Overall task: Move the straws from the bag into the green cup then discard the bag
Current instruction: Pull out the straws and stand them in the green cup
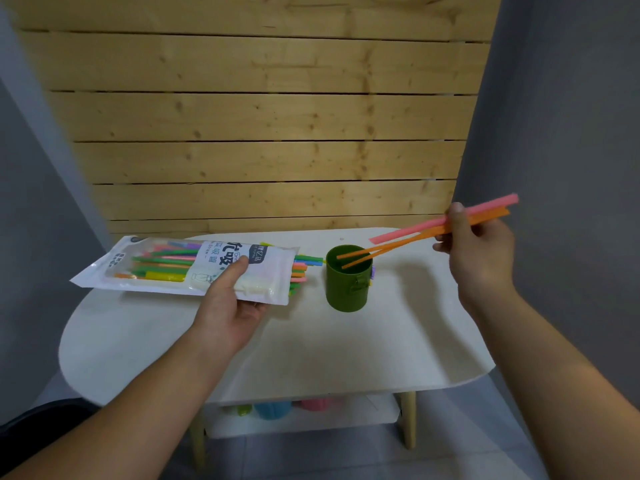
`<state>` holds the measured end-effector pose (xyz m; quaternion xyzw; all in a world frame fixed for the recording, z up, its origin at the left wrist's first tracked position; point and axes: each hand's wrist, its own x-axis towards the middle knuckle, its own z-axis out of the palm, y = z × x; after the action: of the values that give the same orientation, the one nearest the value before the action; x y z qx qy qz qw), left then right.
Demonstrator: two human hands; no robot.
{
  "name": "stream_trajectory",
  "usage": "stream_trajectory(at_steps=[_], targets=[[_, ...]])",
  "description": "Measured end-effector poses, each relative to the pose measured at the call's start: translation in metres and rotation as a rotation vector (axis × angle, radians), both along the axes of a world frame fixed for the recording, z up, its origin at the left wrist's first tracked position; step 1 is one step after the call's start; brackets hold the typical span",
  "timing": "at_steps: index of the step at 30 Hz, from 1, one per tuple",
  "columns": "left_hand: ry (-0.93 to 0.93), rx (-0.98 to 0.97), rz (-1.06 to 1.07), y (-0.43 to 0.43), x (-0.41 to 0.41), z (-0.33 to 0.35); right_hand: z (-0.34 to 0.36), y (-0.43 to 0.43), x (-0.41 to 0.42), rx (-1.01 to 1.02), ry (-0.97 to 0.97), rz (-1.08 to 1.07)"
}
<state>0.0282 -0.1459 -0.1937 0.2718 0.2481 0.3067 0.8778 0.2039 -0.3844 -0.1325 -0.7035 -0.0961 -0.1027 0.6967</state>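
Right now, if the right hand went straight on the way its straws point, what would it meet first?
Probably the dark green plastic cup: the right hand pinches a pink straw and two orange straws angled down-left, the orange tips at the cup's mouth. Depth is uncertain from one view.

Light: soft, even, moderately bright, falling from above you.
Shadows: faint, diffuse patches on the pale rounded wooden tabletop, one just right of the dark green plastic cup.
Sharpness: mildly soft throughout.
Edges: wide-angle bowing bends the light slatted pine panel.
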Motion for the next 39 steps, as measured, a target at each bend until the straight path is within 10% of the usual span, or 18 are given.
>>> stream_trajectory(at_steps=[10,20,29,34,39], targets=[[-0.005,0.041,-0.024,0.004,-0.009,-0.001,-0.011,0.047,-0.011,-0.329,0.103,0.241],[-0.028,0.045,-0.038,0.013,-0.021,0.005,-0.013,0.045,-0.051,-0.202,0.7,0.485],[-0.094,-0.008,0.038,0.034,-0.04,0.013,-0.004,0.177,-0.026,-0.917,-0.11,0.566],[-0.107,0.008,0.088,0.053,-0.054,0.008,-0.016,0.246,0.01,-1.613,-0.235,0.555],[-0.122,-0.001,0.122,0.07,-0.066,0.004,-0.033,0.264,0.021,-1.77,-0.238,0.521]])
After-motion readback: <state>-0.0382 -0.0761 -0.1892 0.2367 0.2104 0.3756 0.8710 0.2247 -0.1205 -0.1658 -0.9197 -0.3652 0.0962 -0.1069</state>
